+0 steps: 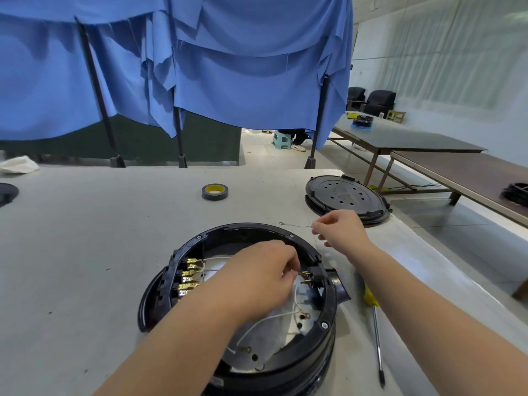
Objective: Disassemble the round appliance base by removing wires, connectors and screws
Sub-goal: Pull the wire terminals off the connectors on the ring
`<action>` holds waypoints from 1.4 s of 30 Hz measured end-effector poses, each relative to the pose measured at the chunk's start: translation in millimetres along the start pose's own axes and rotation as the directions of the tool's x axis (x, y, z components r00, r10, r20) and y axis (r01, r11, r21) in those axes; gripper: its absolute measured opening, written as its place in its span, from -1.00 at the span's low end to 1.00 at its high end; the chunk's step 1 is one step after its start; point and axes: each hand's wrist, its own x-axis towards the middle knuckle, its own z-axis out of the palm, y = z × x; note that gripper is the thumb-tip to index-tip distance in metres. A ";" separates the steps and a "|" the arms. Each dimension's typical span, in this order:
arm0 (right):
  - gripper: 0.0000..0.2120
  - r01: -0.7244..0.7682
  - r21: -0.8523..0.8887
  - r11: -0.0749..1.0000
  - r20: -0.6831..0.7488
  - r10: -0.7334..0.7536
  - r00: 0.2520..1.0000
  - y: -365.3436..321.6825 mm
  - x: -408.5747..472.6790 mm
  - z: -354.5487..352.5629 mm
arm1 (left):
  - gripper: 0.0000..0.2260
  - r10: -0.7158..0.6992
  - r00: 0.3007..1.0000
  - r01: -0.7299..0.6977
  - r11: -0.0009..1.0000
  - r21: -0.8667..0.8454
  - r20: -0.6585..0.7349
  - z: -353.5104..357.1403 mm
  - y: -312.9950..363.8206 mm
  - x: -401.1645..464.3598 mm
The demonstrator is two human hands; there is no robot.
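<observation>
Round black plastic base (328, 304), brass connectors (190, 277), thin white wires (257, 324).

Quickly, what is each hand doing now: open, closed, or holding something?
Left hand: pinches a connector inside the round base.
Right hand: pinches a thin wire above the table.

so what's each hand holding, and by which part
Right hand pinches a thin loose wire by its near end. Left hand pinches something at the plug pins; fingers hide it.
</observation>
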 end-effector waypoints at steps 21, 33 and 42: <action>-0.89 0.068 0.090 0.994 0.144 -0.080 0.986 -18.6 -23.0 4.3 | -0.89 0.009 1.000 -0.007 0.998 -0.070 0.017 -0.4 -6.6 2.1; -0.83 0.049 0.299 0.953 0.160 -0.100 0.982 -21.1 -87.0 5.5 | -0.89 0.005 1.000 -0.005 0.999 -0.047 0.002 -0.7 -2.6 0.2; -0.86 0.045 0.377 0.925 0.158 -0.112 0.981 -14.9 -87.1 6.5 | -0.84 0.054 0.998 -0.051 0.992 0.115 -0.028 1.7 1.8 1.6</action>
